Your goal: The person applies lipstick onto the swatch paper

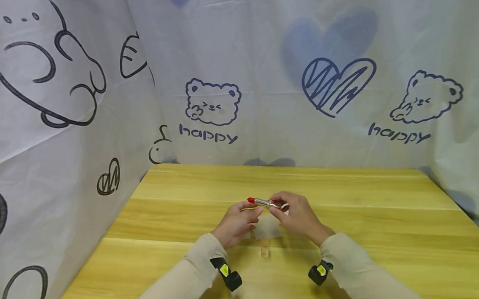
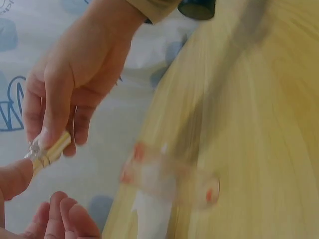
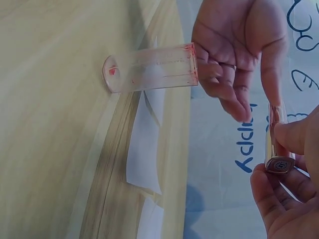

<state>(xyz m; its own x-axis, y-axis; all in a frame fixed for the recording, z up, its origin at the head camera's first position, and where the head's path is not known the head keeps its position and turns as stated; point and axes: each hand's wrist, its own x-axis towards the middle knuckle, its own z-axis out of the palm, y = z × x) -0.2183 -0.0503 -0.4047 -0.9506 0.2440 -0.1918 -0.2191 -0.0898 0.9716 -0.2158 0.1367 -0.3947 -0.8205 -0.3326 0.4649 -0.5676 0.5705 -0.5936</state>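
Note:
A red-tipped lipstick [image 1: 262, 202] in a metallic tube is held up over the table, its red end pointing left. My right hand [image 1: 300, 213] pinches its base between thumb and fingers; the square bottom of the base [image 3: 280, 165] faces the right wrist camera. My left hand [image 1: 236, 223] is at the lipstick's other end. Its straight thumb overlaps the tube in the right wrist view, and its other fingers [image 3: 232, 94] hang loosely bent. Below the hands a clear cap with red smears [image 3: 154, 67] lies on the table.
White paper pieces [image 3: 144, 149] lie on the wood-grain table [image 1: 178, 214] beneath the hands, beside the cap. A white cloth with bear and heart drawings [image 1: 260, 77] hangs behind the table and along its left side. Black cameras are strapped at both wrists.

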